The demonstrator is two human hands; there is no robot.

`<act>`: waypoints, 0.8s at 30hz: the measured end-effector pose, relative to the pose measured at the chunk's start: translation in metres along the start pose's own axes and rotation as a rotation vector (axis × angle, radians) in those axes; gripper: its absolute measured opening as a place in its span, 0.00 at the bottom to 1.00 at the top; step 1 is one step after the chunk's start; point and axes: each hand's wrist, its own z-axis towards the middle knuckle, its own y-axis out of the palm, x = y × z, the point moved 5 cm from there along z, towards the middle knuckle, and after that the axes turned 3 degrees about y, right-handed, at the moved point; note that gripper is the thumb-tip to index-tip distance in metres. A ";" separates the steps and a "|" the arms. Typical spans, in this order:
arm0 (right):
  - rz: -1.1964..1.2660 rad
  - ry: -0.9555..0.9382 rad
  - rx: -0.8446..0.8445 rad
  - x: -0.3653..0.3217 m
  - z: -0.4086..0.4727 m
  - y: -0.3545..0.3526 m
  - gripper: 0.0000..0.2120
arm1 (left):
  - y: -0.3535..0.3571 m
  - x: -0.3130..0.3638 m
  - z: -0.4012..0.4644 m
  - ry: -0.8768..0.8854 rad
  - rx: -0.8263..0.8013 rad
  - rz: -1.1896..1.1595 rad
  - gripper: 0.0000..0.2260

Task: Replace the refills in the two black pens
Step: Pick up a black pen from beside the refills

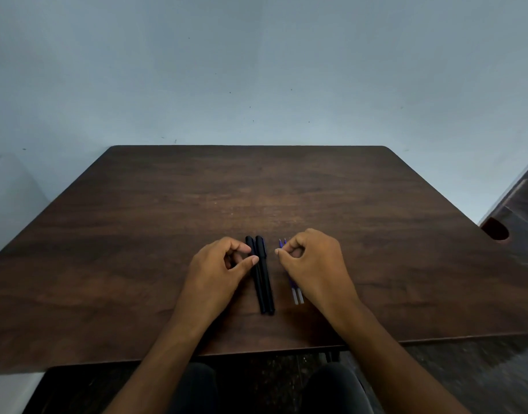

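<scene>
Two black pens are lying side by side, touching, near the front edge of a dark wooden table, their capped ends pointing away toward the far wall. The left hand is touching the left pen with the tips of its curled thumb and forefinger. Just to the right, two refills with purple tips are lying together under the right hand, whose curled fingers are pinching them near the tips.

pens: plain black | refills: purple, clear-white at near ends | table: dark brown wood grain | wall: pale blue-grey, small dark specks
</scene>
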 end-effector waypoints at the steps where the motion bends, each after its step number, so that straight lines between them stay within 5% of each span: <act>1: -0.038 0.023 -0.040 -0.004 0.000 0.004 0.17 | 0.000 0.000 0.001 0.002 0.002 0.005 0.06; 10: -0.177 0.158 -0.237 -0.015 -0.006 0.022 0.18 | -0.001 0.007 0.001 0.086 -0.023 0.053 0.06; 15: -0.274 0.136 -0.203 -0.027 -0.012 0.016 0.16 | -0.002 0.008 0.001 0.088 -0.013 0.051 0.06; 24: -0.012 0.186 -0.142 -0.027 -0.015 -0.018 0.15 | -0.009 0.007 -0.002 0.043 0.069 -0.081 0.04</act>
